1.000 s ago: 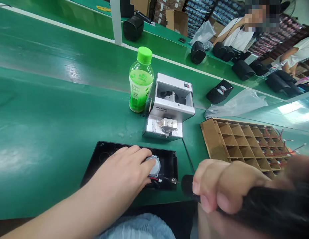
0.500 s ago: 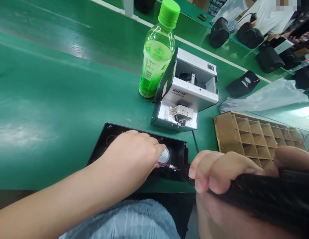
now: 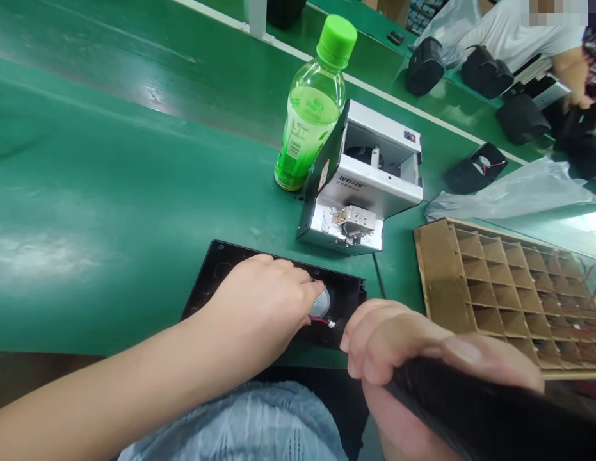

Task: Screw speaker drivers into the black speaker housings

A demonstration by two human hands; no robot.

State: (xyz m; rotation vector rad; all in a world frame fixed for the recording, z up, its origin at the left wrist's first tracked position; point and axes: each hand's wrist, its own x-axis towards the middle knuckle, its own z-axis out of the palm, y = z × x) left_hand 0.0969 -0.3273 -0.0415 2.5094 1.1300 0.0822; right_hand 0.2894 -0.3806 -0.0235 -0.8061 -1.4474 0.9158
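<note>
A shallow black speaker housing (image 3: 346,298) lies open side up on the green bench before me. Inside it sits a round silver speaker (image 3: 321,301), with a red wire (image 3: 319,319) ending in a small white connector. My left hand (image 3: 269,301) is closed over the housing, its fingertips at the speaker's edge; the fingers' undersides are hidden. At the housing's right end, my right hand (image 3: 398,346) is wrapped around a black electric screwdriver (image 3: 470,397). The driver's handle runs toward the lower right, and its tip is hidden behind my fingers.
Behind the housing stands a silver WEIXIN screw feeder (image 3: 360,186), with a green-capped drink bottle (image 3: 312,109) beside it. A divided cardboard box (image 3: 436,275) is at the right. Farther back are a plastic bag (image 3: 518,192), black housings (image 3: 425,67) and a person's arm (image 3: 571,67).
My right hand and the screwdriver have moved left, closer over the housing's right end. The screw seen at the driver's tip is now hidden. My left hand keeps its place on the housing.
</note>
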